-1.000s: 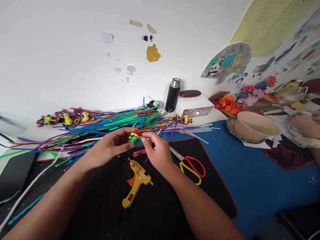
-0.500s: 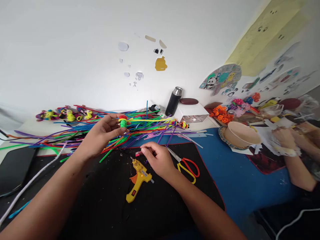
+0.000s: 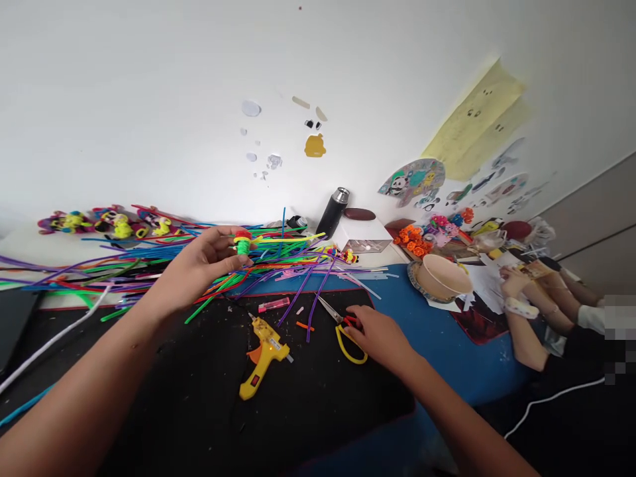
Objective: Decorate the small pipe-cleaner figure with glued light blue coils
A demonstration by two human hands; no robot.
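Observation:
My left hand [image 3: 213, 255] holds a small coiled figure [image 3: 243, 244], red and yellow at the top and green below, between thumb and fingers above the pipe cleaners. On the scissors [image 3: 352, 343], my right hand [image 3: 370, 329] has its fingers at the red handle, which they partly cover. The yellow handle loop shows beside it, and the metal blades point up and left. A yellow glue gun [image 3: 267, 351] lies on the black mat [image 3: 199, 397] between my arms. Just above it lies a pink lighter [image 3: 273, 305].
Pipe cleaners [image 3: 149, 255] spread along the back. Finished figures [image 3: 119, 224] lie at the back left. A black flask [image 3: 332, 212] stands by a white box [image 3: 365, 233]. At right are a bowl [image 3: 444, 277] and another person's hands [image 3: 517, 281].
My right hand has let go of the pink lighter, now on the mat, and moved right onto the scissors. The view has turned rightward. My left hand still holds the figure.

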